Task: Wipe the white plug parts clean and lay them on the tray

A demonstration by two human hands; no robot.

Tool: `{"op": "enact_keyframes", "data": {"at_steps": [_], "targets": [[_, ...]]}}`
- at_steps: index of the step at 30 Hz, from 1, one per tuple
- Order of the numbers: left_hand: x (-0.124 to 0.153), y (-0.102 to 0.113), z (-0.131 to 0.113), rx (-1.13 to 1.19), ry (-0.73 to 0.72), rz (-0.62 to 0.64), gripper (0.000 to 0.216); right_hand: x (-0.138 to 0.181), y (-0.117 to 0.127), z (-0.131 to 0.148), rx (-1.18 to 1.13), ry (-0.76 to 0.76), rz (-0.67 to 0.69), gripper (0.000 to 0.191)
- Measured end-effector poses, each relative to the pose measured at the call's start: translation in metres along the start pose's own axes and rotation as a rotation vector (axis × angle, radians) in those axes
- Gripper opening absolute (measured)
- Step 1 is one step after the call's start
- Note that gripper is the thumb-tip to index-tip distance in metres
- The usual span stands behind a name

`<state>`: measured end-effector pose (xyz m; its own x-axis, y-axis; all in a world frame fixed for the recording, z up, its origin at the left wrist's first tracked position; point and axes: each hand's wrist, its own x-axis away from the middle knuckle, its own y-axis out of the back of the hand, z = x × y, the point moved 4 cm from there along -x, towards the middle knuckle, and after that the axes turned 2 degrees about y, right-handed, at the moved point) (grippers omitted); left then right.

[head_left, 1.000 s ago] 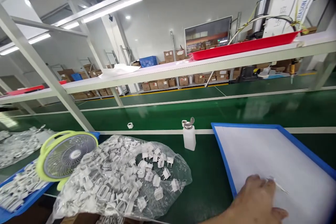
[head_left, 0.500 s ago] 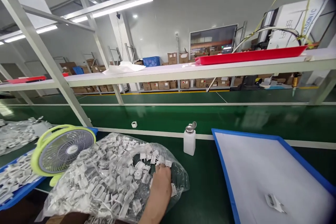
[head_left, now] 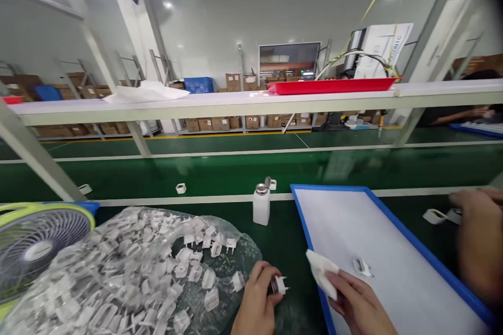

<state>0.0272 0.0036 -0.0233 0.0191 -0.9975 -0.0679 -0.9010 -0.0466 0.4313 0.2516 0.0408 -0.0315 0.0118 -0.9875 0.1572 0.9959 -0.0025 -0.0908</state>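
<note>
My left hand [head_left: 257, 298] is closed around a small white plug housing [head_left: 279, 285] with two prongs pointing right, just beyond the right edge of the clear plastic bag [head_left: 236, 235]. That bag lies spread open, heaped with many similar white plug housings [head_left: 129, 272]. In my right hand [head_left: 359, 301] a folded white wipe [head_left: 322, 272] is pinched, above the left edge of the blue-rimmed white tray [head_left: 334, 220]. A single plug housing [head_left: 362, 267] lies on the tray. Behind, a white pump bottle [head_left: 261, 207] stands upright with its metal lid flipped up.
A lime-green fan [head_left: 39, 251] stands left of the bag. Another person's blurred hand [head_left: 477, 230] reaches in at right, by white parts [head_left: 434, 216]. White pieces [head_left: 181, 188] sit on the green belt. Above runs a shelf [head_left: 220, 110] with a red tray [head_left: 334, 86].
The view has swung right. My left hand has left the bag and now holds a plug housing. My right hand with the wipe and another person's hand have come into view.
</note>
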Motion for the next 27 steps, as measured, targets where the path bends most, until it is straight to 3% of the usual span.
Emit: {"op": "enact_keyframes", "data": {"at_steps": [4,11,15,21,27], "targets": [[-0.006,-0.009,0.027,-0.068,-0.069,0.059,0.048,0.007,-0.037,-0.001,0.195,0.152,0.051,0.048],[-0.010,0.000,0.038,-0.152,-0.127,0.065,0.044,0.024,-0.079,-0.031,0.492,0.468,0.032,0.036],[-0.010,-0.001,0.040,-0.146,-0.096,0.074,0.045,0.024,-0.090,-0.047,0.627,0.589,0.139,0.038],[-0.013,0.001,0.043,-0.165,-0.110,0.105,0.048,0.040,-0.093,-0.048,0.818,0.753,0.296,0.037],[-0.012,0.003,0.038,-0.176,-0.142,0.204,0.048,0.035,-0.102,-0.038,0.933,0.728,0.294,0.033]]}}
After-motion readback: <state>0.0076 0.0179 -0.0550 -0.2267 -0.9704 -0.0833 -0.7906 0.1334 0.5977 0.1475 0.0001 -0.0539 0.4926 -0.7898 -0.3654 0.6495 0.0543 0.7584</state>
